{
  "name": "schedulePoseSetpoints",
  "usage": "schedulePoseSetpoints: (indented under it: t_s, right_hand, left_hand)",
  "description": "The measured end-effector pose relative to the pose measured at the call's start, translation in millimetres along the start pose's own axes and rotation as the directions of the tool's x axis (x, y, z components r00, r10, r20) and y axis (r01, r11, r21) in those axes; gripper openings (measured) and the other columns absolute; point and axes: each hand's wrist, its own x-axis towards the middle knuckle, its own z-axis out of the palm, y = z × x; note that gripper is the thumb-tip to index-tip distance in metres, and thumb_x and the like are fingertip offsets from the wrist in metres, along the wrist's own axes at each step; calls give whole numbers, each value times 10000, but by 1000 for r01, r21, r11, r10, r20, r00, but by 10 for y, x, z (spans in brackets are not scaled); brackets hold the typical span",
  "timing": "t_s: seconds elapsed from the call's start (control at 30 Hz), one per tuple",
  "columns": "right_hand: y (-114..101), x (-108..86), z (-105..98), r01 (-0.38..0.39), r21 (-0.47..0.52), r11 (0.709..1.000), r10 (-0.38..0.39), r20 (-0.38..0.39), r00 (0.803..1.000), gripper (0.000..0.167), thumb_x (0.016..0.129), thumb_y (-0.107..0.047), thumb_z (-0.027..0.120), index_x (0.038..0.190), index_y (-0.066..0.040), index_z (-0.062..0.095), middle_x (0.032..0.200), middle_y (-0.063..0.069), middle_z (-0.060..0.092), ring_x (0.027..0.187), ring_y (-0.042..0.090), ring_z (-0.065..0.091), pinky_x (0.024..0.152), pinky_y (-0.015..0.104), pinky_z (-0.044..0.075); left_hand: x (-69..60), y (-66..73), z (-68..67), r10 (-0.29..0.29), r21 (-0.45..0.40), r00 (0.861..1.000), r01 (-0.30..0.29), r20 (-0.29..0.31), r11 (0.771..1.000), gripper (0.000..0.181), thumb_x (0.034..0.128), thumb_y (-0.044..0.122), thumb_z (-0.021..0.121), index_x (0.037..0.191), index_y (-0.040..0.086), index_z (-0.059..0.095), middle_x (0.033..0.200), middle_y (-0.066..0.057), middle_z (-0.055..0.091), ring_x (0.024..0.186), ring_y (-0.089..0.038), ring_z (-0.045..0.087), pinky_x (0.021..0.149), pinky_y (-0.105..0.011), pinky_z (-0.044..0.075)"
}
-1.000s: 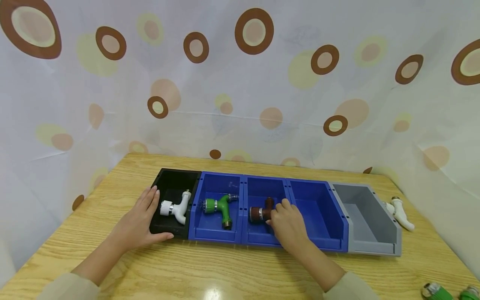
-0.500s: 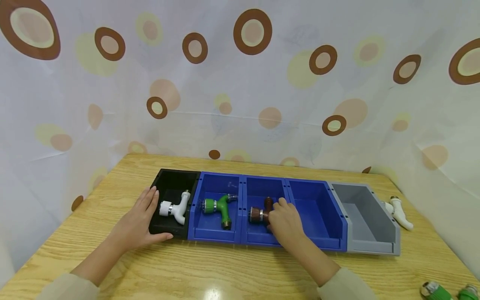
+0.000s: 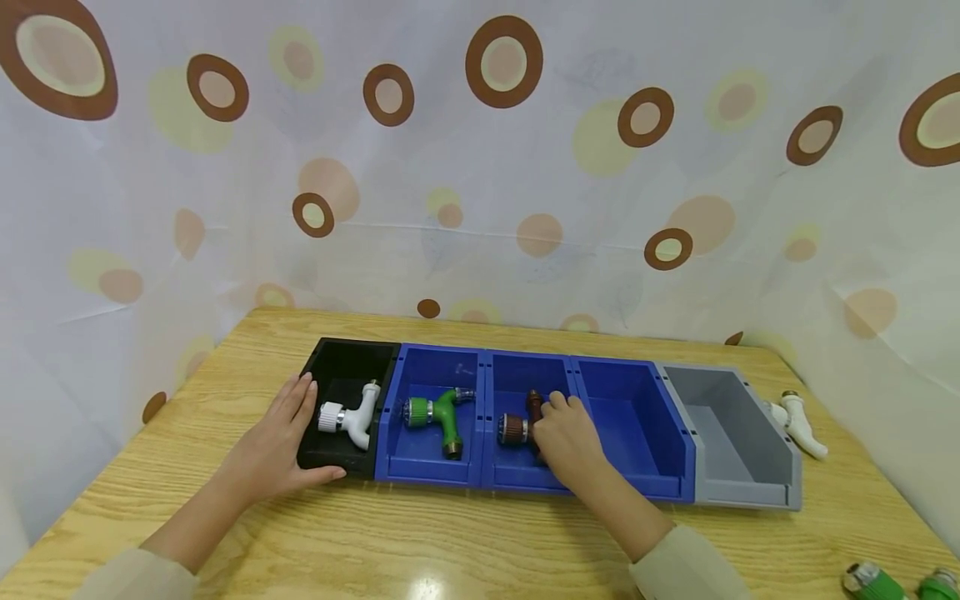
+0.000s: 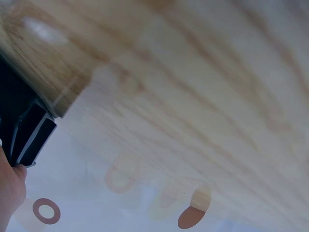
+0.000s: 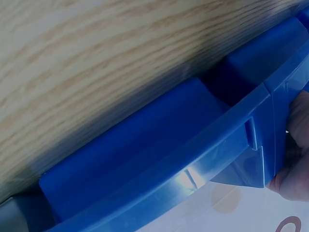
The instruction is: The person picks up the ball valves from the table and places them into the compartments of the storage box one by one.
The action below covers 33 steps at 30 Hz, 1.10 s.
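My left hand (image 3: 272,442) rests with extended fingers along the left side of the black bin (image 3: 347,462), thumb at its front edge; a white tap (image 3: 360,417) lies inside. In the third bin, which is blue (image 3: 525,478), my right hand (image 3: 570,437) has its fingers curled on the brown tap (image 3: 514,429), partly covering its body. A green tap (image 3: 446,412) lies in the blue bin between. The left wrist view catches part of the left hand (image 4: 10,191) at the black bin; in the right wrist view, the right hand (image 5: 295,169) is mostly cut off.
Right of the brown tap are another blue bin (image 3: 626,425) and a grey bin (image 3: 723,442), both without taps. A white tap (image 3: 802,427) lies beyond the grey bin on the wooden table (image 3: 420,533). Green parts (image 3: 876,582) sit at the lower right corner.
The right hand has shifted slightly, and the brown tap's upper end has moved a little to the left. The left hand stays against the black bin.
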Motion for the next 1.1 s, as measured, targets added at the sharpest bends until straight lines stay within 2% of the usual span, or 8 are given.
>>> schedulePoseSetpoints:
  t_s: [0.27, 0.53, 0.77, 1.0, 1.1]
  right_hand:
    - [9, 11, -2, 38, -25, 999, -37, 31, 999, 290, 597, -365, 817, 667, -102, 715, 723, 20, 633, 690, 177, 415, 612, 289, 370]
    - [7, 12, -3, 63, -49, 997, -59, 74, 996, 227, 678, -327, 779, 635, -120, 698, 701, -3, 615, 680, 164, 375, 605, 272, 345]
    - [1, 19, -5, 70, -57, 996, -65, 79, 995, 238, 697, -334, 760, 616, -123, 687, 688, -7, 601, 671, 165, 363, 597, 268, 333]
    - [1, 29, -23, 73, -69, 995, -67, 86, 994, 176, 736, -244, 743, 623, -120, 689, 701, -6, 612, 675, 166, 378, 597, 267, 342]
    - [5, 28, -24, 76, -67, 995, -70, 91, 993, 179, 735, -257, 749, 634, -121, 692, 710, -3, 608, 686, 169, 384, 604, 271, 349]
  left_hand:
    - [0, 3, 1, -4, 1, 1000, 4, 11, 1000, 1137, 691, 644, 666, 1399, -142, 250, 1469, -318, 235, 1370, -441, 213, 1024, -541, 360]
    - [3, 9, 2, -3, 6, 1000, 3, 11, 1000, 1133, 685, 646, 670, 1389, -147, 269, 1467, -317, 240, 1371, -438, 216, 1025, -539, 360]
    - [3, 5, 6, -7, -4, 1000, 7, 9, 1000, 1133, 684, 631, 681, 1392, -148, 260, 1468, -321, 235, 1377, -436, 205, 1019, -536, 369]
    - [0, 6, 5, -4, -13, 1000, 4, 3, 1000, 1136, 684, 628, 683, 1395, -147, 253, 1466, -323, 236, 1375, -439, 207, 1017, -544, 366]
    - [0, 7, 4, -1, -14, 1000, 1, -2, 1000, 1134, 683, 626, 685, 1393, -148, 258, 1464, -325, 240, 1371, -443, 212, 1014, -544, 369]
